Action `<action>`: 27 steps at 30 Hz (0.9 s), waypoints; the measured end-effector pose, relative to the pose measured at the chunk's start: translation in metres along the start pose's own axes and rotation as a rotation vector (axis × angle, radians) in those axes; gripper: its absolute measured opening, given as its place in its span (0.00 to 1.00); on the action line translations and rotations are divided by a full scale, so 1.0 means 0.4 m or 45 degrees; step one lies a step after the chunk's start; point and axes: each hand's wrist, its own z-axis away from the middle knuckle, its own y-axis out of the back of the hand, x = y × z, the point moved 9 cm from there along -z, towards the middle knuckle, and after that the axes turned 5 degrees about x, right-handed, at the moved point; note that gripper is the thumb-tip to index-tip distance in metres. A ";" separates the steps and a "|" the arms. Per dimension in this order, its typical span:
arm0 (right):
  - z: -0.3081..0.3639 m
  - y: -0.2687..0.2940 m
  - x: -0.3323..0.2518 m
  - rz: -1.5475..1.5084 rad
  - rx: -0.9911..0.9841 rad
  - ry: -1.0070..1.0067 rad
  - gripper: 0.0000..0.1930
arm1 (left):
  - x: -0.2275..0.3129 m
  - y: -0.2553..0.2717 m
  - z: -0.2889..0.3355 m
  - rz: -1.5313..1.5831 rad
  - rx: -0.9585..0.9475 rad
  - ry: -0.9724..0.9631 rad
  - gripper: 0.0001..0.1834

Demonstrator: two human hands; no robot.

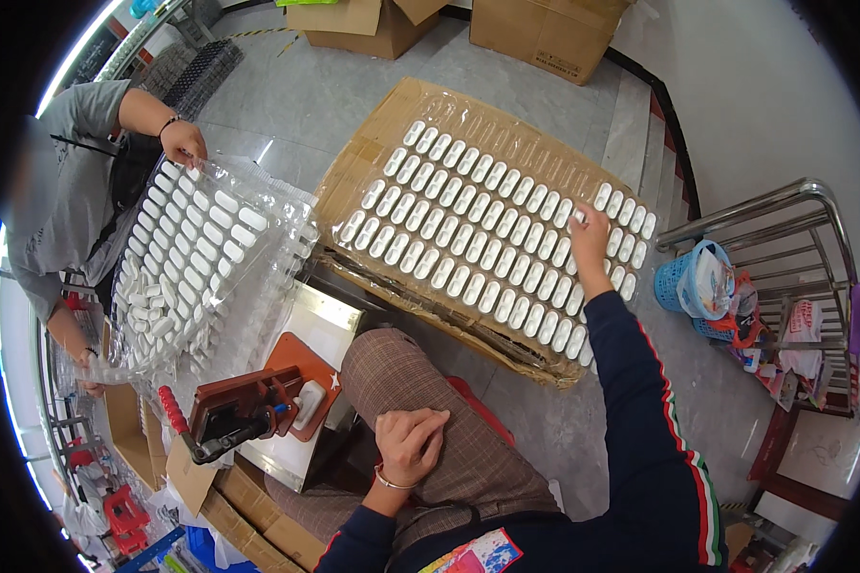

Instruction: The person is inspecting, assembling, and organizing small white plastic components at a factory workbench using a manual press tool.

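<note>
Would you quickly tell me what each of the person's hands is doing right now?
Left hand: loosely curled, resting on the knee, holding nothing visible.
Right hand: fingers pinched on a white oval piece on the blister sheet.
</note>
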 end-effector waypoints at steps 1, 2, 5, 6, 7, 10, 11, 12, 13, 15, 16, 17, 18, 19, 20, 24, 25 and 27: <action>0.025 -0.003 -0.020 0.016 -0.005 0.046 0.15 | 0.000 -0.001 0.001 -0.003 0.000 0.002 0.17; 0.053 -0.009 -0.039 -0.103 -0.020 0.059 0.14 | 0.003 -0.001 0.002 0.000 0.003 -0.007 0.17; 0.157 -0.026 -0.098 -0.340 -0.111 0.035 0.13 | 0.004 0.002 0.004 0.002 0.012 -0.003 0.17; 0.196 -0.041 -0.112 -0.420 -0.189 -0.036 0.12 | 0.005 0.003 0.004 -0.003 0.016 -0.002 0.17; 0.234 -0.050 -0.124 -0.494 -0.263 -0.107 0.12 | 0.007 0.002 0.004 -0.001 0.020 -0.004 0.16; 0.371 -0.081 -0.214 -0.778 -0.474 -0.189 0.10 | 0.009 0.006 0.010 -0.012 0.037 -0.012 0.16; 0.415 -0.084 -0.255 -0.820 -0.567 -0.191 0.09 | 0.011 0.007 0.012 -0.009 0.040 -0.021 0.16; 0.453 -0.080 -0.295 -0.841 -0.617 -0.194 0.09 | 0.014 0.010 0.012 -0.017 0.050 -0.017 0.15; 0.489 -0.076 -0.335 -0.862 -0.665 -0.196 0.09 | 0.017 0.014 0.012 -0.024 0.060 -0.014 0.15; 0.551 -0.060 -0.419 -0.960 -0.723 -0.136 0.08 | 0.021 0.025 0.010 0.000 0.063 -0.006 0.14; 0.575 -0.043 -0.471 -0.970 -0.785 -0.060 0.08 | 0.019 0.031 0.010 0.017 0.061 0.015 0.13; 0.601 -0.023 -0.523 -0.978 -0.849 0.019 0.09 | 0.021 0.043 0.011 0.020 0.074 0.006 0.13; 0.618 0.007 -0.568 -0.937 -0.845 0.139 0.09 | 0.015 0.055 0.011 0.099 0.083 0.060 0.12; 0.642 0.029 -0.608 -0.898 -0.843 0.257 0.08 | 0.011 0.068 0.012 0.175 0.090 0.116 0.11; 0.668 0.047 -0.638 -0.988 -0.818 0.307 0.08 | -0.010 0.087 0.017 0.417 0.127 0.303 0.10; 0.755 0.141 -0.729 -0.835 -0.660 0.645 0.06 | 0.085 0.260 -0.075 0.814 0.331 0.260 0.11; 0.774 0.165 -0.738 -0.807 -0.607 0.666 0.06 | 0.132 0.310 -0.101 0.996 0.381 0.256 0.11; 0.810 0.192 -0.750 -0.684 -0.559 0.802 0.06 | 0.266 0.428 -0.140 1.155 0.399 -0.058 0.11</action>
